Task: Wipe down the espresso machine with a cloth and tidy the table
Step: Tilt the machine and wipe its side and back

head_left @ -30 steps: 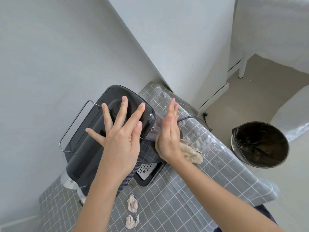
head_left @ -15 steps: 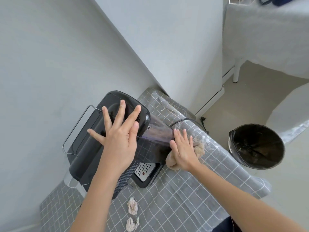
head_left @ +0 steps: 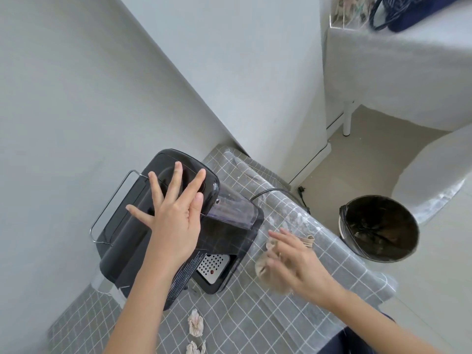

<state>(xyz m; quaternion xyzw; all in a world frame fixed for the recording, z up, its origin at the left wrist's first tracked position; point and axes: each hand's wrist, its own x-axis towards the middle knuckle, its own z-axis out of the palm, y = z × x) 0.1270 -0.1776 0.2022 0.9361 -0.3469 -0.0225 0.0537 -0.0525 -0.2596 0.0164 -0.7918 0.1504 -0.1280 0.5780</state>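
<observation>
A black espresso machine [head_left: 132, 226] stands on the grey checked tablecloth [head_left: 255, 315], with a clear water tank [head_left: 231, 210] on its right side and a perforated drip tray [head_left: 213, 268] at its front. My left hand [head_left: 176, 218] lies flat on the machine's top, fingers spread. To the right of the machine, my right hand [head_left: 296, 261] presses a crumpled beige cloth [head_left: 268, 267] onto the table; the hand is blurred. Two crumpled paper wads [head_left: 195, 325] lie near the front edge.
A black-lined waste bin [head_left: 378, 228] stands on the floor to the right of the table. The machine's black power cord [head_left: 278, 191] runs over the table's back edge. White walls close in behind and left. A white-covered table [head_left: 398, 72] stands far right.
My right hand left the machine's right side, dropped to the table with the cloth, and slid toward me along the surface. My left hand stayed on the machine's top.
</observation>
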